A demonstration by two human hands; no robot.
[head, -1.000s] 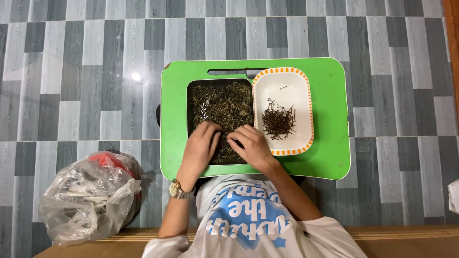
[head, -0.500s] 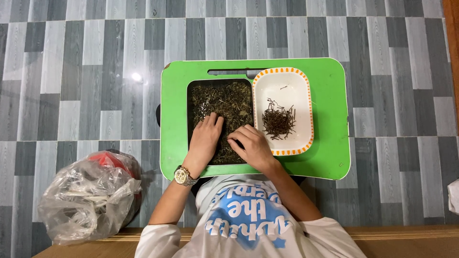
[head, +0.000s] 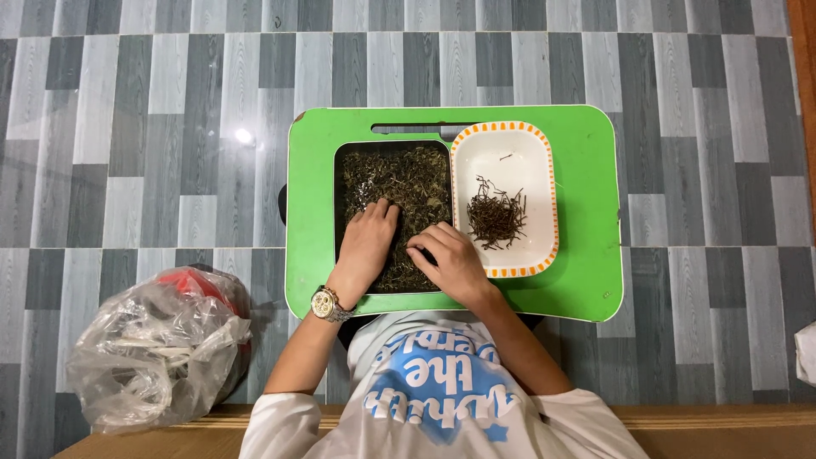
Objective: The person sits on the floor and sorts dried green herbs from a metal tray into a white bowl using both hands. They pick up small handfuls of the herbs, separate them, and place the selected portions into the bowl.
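A dark rectangular tray (head: 340,195) filled with dried green leaves (head: 399,174) sits on a green lap table (head: 586,246). My left hand (head: 367,242), with a wristwatch, lies flat on the leaves, fingers pointing up the tray. My right hand (head: 449,259) rests on the leaves at the tray's lower right, fingers curled and pinching among them. What it pinches is too small to tell. To the right stands a white dish with an orange rim (head: 510,153) that holds a small pile of dark stems (head: 497,217).
A crumpled clear plastic bag (head: 157,348) with something red inside lies on the grey plank-pattern floor at the lower left. A wooden edge (head: 697,416) runs along the bottom. A white object (head: 806,353) shows at the right edge.
My left hand has slid further up the tray over the leaves. My right hand has stayed at the tray's lower right, shifting only slightly.
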